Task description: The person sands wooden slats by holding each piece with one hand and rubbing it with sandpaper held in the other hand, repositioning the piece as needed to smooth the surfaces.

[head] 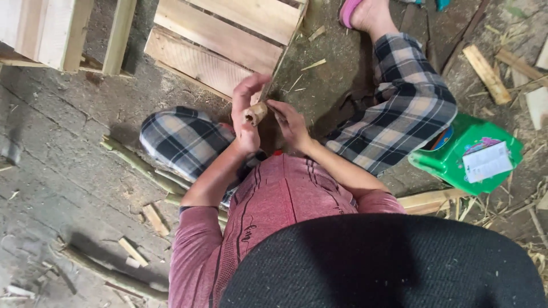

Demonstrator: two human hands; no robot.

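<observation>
Left hand (246, 114) wrapped around a short round bamboo piece (255, 112), hollow cut end showing, held above the lap. Right hand (290, 122) pinches its far end. Rough grey dirt floor (51, 148) littered with wood chips, green stalks (137, 165). Pale plank pallet (220, 43) ahead. Green plastic stool (465, 154) at right.

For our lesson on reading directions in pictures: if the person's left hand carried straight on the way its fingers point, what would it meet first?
The left hand, gripping a short bamboo piece, points up the picture. It would probably meet the pale wooden pallet lying just beyond the fingertips, though depth is hard to judge here.
</observation>
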